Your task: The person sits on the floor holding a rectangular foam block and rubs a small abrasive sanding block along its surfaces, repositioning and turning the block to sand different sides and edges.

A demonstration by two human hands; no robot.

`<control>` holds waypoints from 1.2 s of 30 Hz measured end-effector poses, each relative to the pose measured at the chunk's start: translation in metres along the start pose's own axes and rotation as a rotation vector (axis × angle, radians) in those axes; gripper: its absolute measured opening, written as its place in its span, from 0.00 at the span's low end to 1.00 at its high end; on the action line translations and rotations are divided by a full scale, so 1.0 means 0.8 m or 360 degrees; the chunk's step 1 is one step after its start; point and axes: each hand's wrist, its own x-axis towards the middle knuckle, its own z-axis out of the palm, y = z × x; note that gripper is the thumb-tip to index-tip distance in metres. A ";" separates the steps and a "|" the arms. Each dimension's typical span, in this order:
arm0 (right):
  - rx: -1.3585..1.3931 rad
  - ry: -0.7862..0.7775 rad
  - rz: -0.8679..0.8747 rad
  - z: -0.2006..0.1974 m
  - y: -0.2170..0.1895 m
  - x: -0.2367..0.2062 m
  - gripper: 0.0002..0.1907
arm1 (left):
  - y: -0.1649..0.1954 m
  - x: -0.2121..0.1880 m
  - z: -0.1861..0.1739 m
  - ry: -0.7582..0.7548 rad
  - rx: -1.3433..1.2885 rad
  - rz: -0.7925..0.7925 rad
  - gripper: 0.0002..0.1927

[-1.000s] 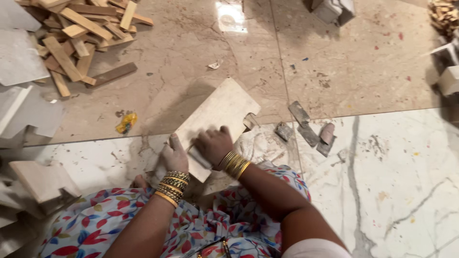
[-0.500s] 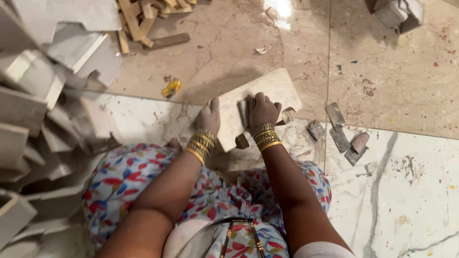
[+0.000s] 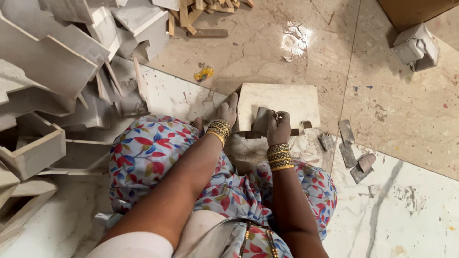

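Your left hand lies flat against the left edge of the pale rectangular stone slab, which rests on the beige polished floor just in front of your knees. This hand is spread and only presses; it does not close around anything. Your right hand is curled tightly on a small grey rubbing block, which it holds against the near edge of the slab.

To my judgement, you are now in the step of smoothing or sanding this near edge, with one hand steadying and the other one working. The next stroke needs firm pressure from the steadying hand, so that the slab does not slide on the shiny floor, and the block should stay flat on the edge.

Some more grey worn pieces lie near at your right. A heap of pale cut boards stands at your left, well apart from the slab.
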 end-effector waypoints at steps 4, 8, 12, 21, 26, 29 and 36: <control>0.0277 -0.0018 -0.0163 0.003 -0.008 -0.011 0.19 | 0.002 0.004 0.002 -0.0012 -0.0117 -0.0156 0.47; 0.0097 -0.0405 -0.0338 -0.007 -0.013 -0.007 0.20 | -0.003 0.006 0.010 0.0020 -0.0010 -0.0121 0.47; -0.0118 -0.0444 -0.0256 -0.017 -0.020 0.002 0.23 | -0.008 0.009 0.016 0.0054 -0.0081 0.0056 0.46; -0.0377 -0.0369 -0.0160 0.009 -0.045 -0.018 0.19 | -0.021 0.011 0.024 -0.0050 -0.0262 0.0053 0.41; -0.0864 -0.0248 -0.0441 0.051 -0.067 0.002 0.15 | -0.020 0.011 0.019 -0.0216 -0.0287 0.0077 0.40; -0.1052 -0.0128 -0.0648 0.081 -0.090 0.051 0.13 | -0.018 0.009 0.014 -0.0251 -0.0235 0.0133 0.39; -0.1426 -0.0487 -0.0844 0.061 -0.090 0.031 0.13 | -0.026 0.015 0.025 -0.0232 -0.0030 0.0246 0.38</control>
